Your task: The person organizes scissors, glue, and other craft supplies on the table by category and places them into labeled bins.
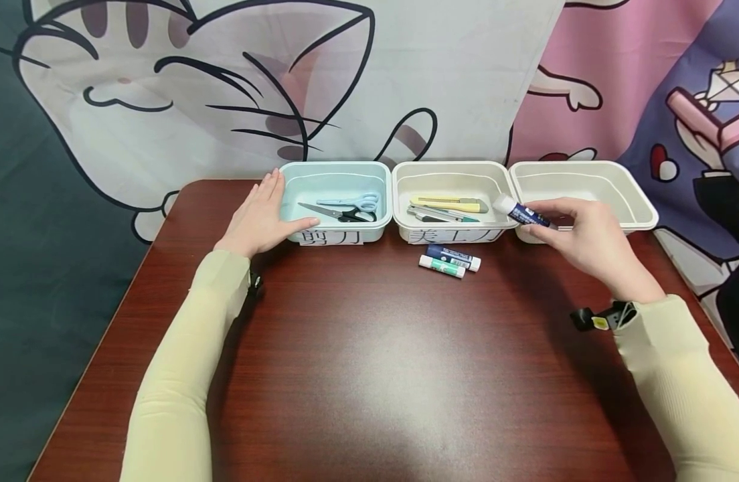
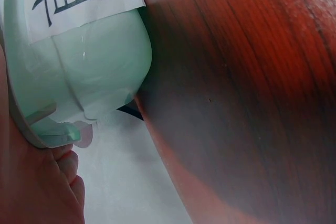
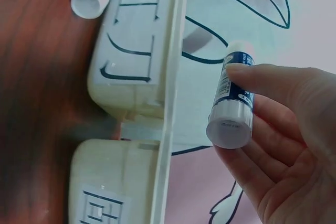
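Note:
My right hand point(image 1: 592, 244) pinches a dark blue glue stick with a white cap point(image 1: 522, 212) between thumb and fingers, above the near left part of the right white bin point(image 1: 637, 214). The right wrist view shows that glue stick point(image 3: 233, 90) tilted in the fingers. My left hand point(image 1: 261, 214) rests with straight fingers against the left side of the light blue bin point(image 1: 375, 234), its thumb over the front rim. On the table, a navy glue stick point(image 1: 454, 257) and a green glue stick point(image 1: 442, 266) lie side by side before the middle bin point(image 1: 502, 231).
Light blue scissors point(image 1: 351, 201) and black-handled scissors point(image 1: 339, 213) lie in the light blue bin. The middle bin holds a yellow utility knife point(image 1: 448, 204) and several others. Labels are stuck on the bin fronts. Behind the dark red table point(image 1: 345, 348) hangs a printed cloth point(image 1: 454, 67).

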Motion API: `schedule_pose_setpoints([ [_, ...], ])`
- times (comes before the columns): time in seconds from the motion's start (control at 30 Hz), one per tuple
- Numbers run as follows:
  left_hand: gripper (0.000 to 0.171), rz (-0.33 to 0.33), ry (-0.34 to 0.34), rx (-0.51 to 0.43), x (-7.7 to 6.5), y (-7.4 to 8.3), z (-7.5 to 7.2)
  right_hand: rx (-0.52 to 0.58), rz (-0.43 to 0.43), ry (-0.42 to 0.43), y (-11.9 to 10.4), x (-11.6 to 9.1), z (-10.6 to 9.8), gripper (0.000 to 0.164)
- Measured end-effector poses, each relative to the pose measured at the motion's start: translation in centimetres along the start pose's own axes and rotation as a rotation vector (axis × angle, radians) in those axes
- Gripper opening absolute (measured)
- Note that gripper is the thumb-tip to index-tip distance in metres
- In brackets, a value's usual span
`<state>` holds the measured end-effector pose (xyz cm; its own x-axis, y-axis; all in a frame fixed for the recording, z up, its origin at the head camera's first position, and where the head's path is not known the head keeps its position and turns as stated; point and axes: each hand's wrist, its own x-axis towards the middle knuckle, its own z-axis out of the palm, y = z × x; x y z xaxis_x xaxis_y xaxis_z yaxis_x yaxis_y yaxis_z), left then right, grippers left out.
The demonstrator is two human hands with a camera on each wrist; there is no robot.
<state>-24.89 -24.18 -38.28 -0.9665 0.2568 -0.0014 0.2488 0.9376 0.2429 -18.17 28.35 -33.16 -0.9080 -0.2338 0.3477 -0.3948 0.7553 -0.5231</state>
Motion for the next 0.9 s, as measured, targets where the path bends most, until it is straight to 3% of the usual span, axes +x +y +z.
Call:
schedule_pose_setpoints([
  [0.2, 0.123, 0.003, -0.001, 0.0, 0.0, 0.1, 0.0, 0.072, 0.1, 0.019, -0.1, 0.6, -1.0, 0.035],
  [0.43, 0.123, 0.005, 0.001, 0.002, 0.0, 0.0, 0.0, 0.135, 0.14, 0.085, 0.6, 1.6, -1.7, 0.038],
  [0.67, 0.123, 0.005, 0.0, 0.002, -0.1, 0.0, 0.0, 0.155, 0.219, 0.123, 1.5, 2.5, -2.3, 0.039],
  [0.9, 0.123, 0.003, -0.004, 0.004, 0.0, 0.0, 0.0, 0.121, 0.349, 0.122, 2.0, 3.1, -2.8, 0.04],
])
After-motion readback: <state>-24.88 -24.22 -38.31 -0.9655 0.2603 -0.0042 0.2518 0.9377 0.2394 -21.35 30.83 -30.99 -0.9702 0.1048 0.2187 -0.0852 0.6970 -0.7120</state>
